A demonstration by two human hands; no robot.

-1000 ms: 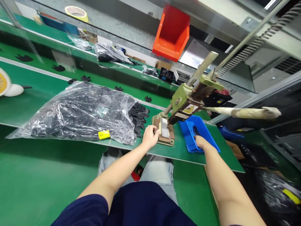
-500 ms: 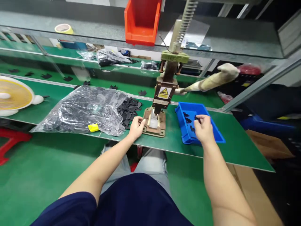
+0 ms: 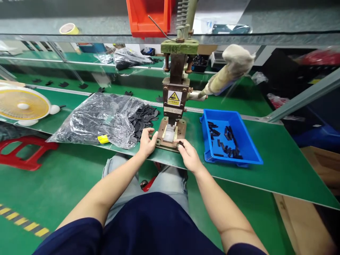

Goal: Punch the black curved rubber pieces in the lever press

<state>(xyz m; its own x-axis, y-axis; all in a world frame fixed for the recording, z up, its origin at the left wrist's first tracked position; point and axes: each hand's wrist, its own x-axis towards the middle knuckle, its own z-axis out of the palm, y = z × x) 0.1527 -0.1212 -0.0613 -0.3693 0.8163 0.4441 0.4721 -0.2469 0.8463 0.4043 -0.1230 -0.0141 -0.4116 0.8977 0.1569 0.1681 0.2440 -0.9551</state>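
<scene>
A hand press (image 3: pixel 175 94) with a yellow warning sign stands before me, its ram over a pale metal fixture (image 3: pixel 169 134) on a brown base plate (image 3: pixel 181 128). My left hand (image 3: pixel 147 142) rests at the left edge of the base, thumb and fingers apart, holding nothing that I can see. At the right front of the base, my right hand (image 3: pixel 189 154) pinches a small black part (image 3: pixel 181 143). A blue tray (image 3: pixel 248 141) to the right contains several small black strips (image 3: pixel 228 134). Left of the press, curved black pieces (image 3: pixel 145 120) spill from a clear plastic bag (image 3: pixel 106 118).
The press's wrapped lever (image 3: pixel 225 72) juts out to the right. An orange bin (image 3: pixel 149 21) and a tape roll (image 3: pixel 69 29) sit on the shelf above. At far left lies a yellow and white fan (image 3: pixel 25 104). A belt behind carries scattered black pieces (image 3: pixel 83 86).
My right hand has moved left from the blue tray to the press base, bringing a small black part. My left hand stays beside the base, its fingers a little more spread. The view has shifted.
</scene>
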